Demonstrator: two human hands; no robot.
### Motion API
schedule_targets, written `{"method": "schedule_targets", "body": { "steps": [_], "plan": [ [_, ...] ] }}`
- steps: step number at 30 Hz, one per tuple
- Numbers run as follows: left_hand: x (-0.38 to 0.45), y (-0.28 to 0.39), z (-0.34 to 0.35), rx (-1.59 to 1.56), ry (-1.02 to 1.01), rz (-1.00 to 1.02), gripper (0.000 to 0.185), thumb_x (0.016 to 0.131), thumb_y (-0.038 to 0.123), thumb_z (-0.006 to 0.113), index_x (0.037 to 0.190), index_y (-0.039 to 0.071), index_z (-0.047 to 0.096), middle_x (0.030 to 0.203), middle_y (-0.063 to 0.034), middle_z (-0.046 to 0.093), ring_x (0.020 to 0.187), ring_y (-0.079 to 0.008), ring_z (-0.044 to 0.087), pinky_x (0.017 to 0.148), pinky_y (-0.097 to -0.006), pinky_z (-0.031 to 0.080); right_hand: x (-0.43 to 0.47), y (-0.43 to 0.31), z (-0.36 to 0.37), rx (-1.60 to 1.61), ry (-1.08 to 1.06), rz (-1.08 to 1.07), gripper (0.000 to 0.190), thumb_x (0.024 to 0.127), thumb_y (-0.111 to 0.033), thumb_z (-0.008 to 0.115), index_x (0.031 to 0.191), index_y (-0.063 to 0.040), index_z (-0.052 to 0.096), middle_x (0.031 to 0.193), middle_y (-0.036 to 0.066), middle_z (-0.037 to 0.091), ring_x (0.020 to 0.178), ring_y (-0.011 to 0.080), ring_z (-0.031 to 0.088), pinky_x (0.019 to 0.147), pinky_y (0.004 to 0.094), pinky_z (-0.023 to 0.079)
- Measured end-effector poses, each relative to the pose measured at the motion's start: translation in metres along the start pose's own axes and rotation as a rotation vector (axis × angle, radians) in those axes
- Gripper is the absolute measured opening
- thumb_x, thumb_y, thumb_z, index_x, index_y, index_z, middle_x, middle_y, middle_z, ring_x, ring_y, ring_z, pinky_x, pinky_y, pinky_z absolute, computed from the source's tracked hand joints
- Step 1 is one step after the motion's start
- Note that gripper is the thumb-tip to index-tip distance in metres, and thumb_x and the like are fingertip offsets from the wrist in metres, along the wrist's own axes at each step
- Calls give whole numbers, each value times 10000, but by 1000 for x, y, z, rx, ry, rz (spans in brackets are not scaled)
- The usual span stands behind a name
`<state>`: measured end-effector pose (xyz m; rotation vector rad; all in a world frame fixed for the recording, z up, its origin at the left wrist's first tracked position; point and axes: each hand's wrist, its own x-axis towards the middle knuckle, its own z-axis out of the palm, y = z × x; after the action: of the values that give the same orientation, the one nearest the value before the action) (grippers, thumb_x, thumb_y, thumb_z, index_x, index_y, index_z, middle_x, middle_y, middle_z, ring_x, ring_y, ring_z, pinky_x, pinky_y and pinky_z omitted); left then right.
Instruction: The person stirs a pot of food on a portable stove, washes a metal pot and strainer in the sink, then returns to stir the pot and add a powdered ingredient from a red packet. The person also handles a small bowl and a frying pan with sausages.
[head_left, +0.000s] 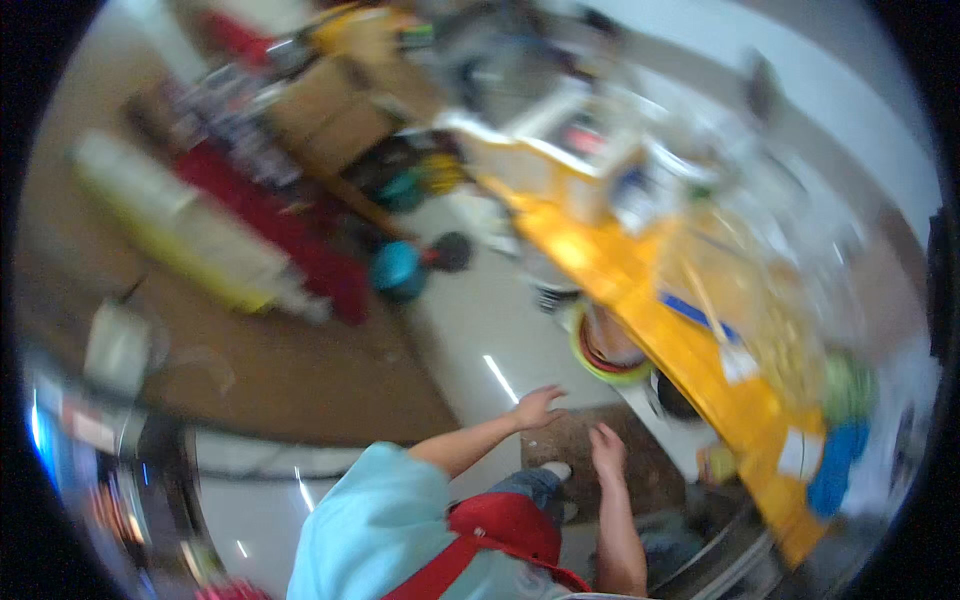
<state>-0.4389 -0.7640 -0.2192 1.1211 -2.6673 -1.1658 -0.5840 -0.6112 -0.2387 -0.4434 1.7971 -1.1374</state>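
My left hand (538, 409) is held out over the floor in front of my body, fingers apart, with nothing in it. To its right, my right hand (609, 450) hangs in the air, also bare, its thumb and fingers spread a little. Neither touches anything. Below them lie a brown floor mat (622, 431) and my feet. A stack of round basins with a lime-green rim (611, 371) stands just beyond my right hand. Over my light blue shirt (367, 517) I wear a red apron (510, 521). Much of the view is motion-blurred.
A counter with an orange-yellow covering (570, 247) runs along the right, bearing bags and containers. On the left is a brown surface (300, 375) with a pale, yellow-edged bundle (180, 225) and dark red cloth (277, 225). Cardboard boxes (330, 112) and a teal container (399, 270) stand farther off.
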Motion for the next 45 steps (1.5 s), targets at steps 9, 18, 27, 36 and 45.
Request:
{"method": "schedule_targets", "body": {
  "steps": [9,18,27,36,45],
  "plan": [
    [-124,29,-371,4,1643,-77,332,770,141,563,1063,-8,508,1116,-167,478,1008,-288,487,883,-372,397,-13,-116,-67,-10,-105,-278,365,842,-120,570,1143,74,498,1103,156,574,1006,184,553,896,289,405],
    [-155,9,-545,-1,2193,176,368,798,222,600,1053,-14,478,1024,-133,515,901,-230,503,845,-364,408,-16,-218,-2,-475,-233,-563,326,830,-240,549,1095,-51,567,978,130,632,901,221,607,774,334,475],
    [-175,-52,-563,489,2234,81,255,785,185,653,915,-21,579,898,-113,608,790,-188,566,753,-299,459,41,-440,261,-1087,-741,-1284,272,741,-289,547,785,-34,631,696,160,611,687,325,581,627,452,451],
    [-186,16,-527,161,2146,-67,212,826,115,613,956,-34,536,881,-92,570,798,-159,522,756,-280,438,-116,-559,484,212,-980,-1506,497,759,-386,601,1126,-60,521,884,196,611,857,342,586,765,412,463],
    [-231,46,-496,581,2110,-219,315,803,-8,583,1098,28,480,956,-48,504,847,-126,480,798,-260,401,-102,-629,457,155,-1571,-1912,285,758,-325,637,759,-41,623,1030,128,553,983,288,549,809,394,446]
  ]
}}
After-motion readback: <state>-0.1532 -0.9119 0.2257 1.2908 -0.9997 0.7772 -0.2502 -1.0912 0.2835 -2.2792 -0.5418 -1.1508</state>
